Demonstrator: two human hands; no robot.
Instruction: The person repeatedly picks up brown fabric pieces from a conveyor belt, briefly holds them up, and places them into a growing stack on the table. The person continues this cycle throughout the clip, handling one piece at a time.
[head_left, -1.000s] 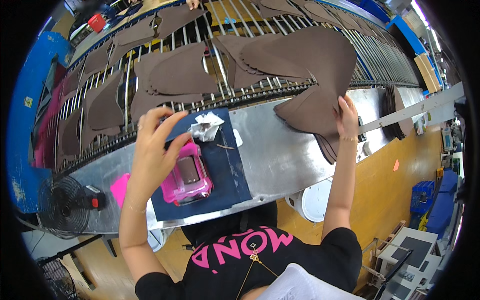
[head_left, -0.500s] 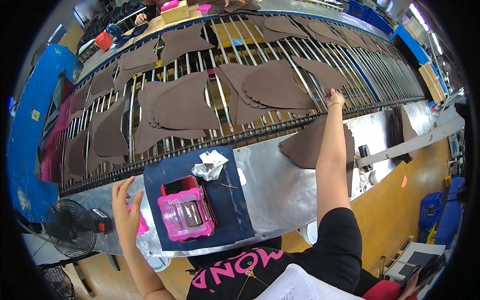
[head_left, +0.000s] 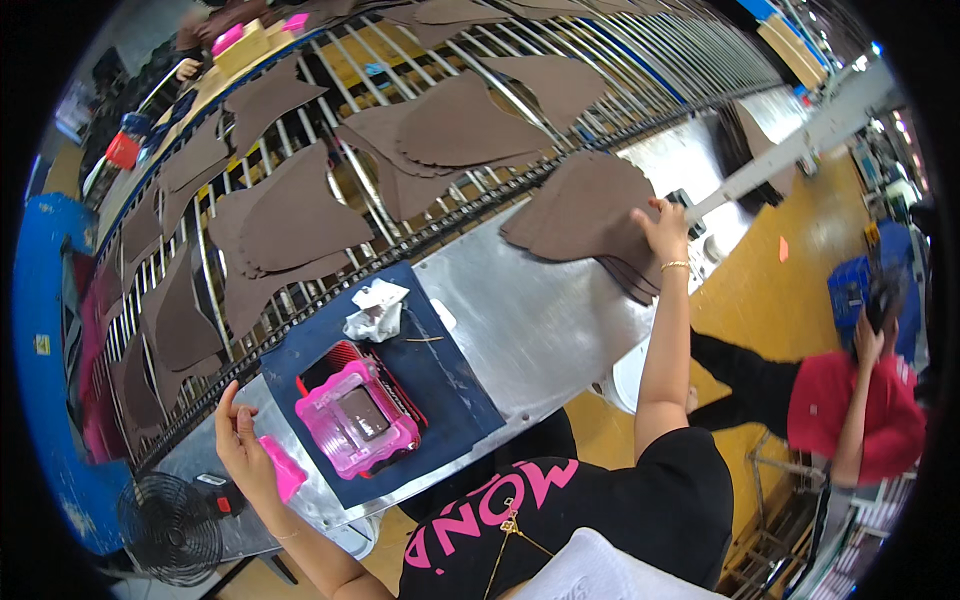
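My right hand [head_left: 665, 235] is at the right edge of a stack of brown sheet pieces [head_left: 585, 205] on the metal table. Its thumb and fingers are apart, and nothing shows between them; I cannot tell if it touches the stack. My left hand [head_left: 240, 450] hovers with loosely curled fingers, empty, beside a bright pink object [head_left: 283, 468] at the table's left. Beyond the table, more curved brown pieces [head_left: 475, 120] lie overlapping on a rack of metal bars [head_left: 370, 185]. One separate brown piece [head_left: 550, 82] rests near the rack's closer edge.
On a dark blue mat [head_left: 470, 385] sit a pink-and-red box with a clear lid [head_left: 330, 425] and a crumpled white tissue [head_left: 377, 310]. A black fan [head_left: 170, 530] stands left. A pale bar [head_left: 780, 155] crosses at right. Another person in red [head_left: 850, 405] is at the right.
My right hand has moved off the separate piece on the rack and back to the stack on the table. My view has turned to the right; the left hand stays empty.
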